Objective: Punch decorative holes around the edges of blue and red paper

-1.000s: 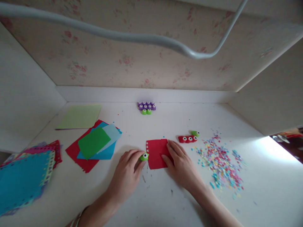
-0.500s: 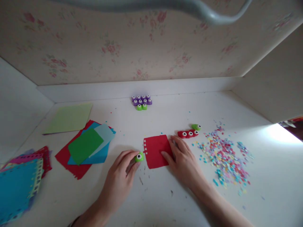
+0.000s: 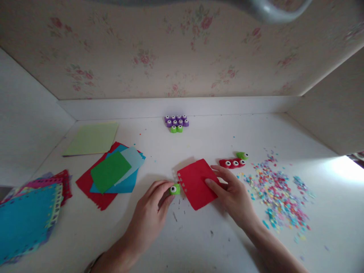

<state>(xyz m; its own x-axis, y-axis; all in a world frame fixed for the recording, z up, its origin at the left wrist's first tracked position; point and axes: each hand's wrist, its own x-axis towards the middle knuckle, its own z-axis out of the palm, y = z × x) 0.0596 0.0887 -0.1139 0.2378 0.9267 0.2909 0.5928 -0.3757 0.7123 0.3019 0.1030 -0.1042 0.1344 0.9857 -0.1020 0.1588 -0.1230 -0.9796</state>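
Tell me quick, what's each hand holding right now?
Left hand: closed, holding a green punch.
Right hand: closed, holding a red paper sheet by its edge.

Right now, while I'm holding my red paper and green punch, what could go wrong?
The square red paper is pinched only at its right side by your right hand, so it might bend, or tear near the small holes along its left edge. Your left hand grips the small green plastic punch with its fingertips, so it could slip. Your right forearm might scatter the nearby multicoloured paper bits.
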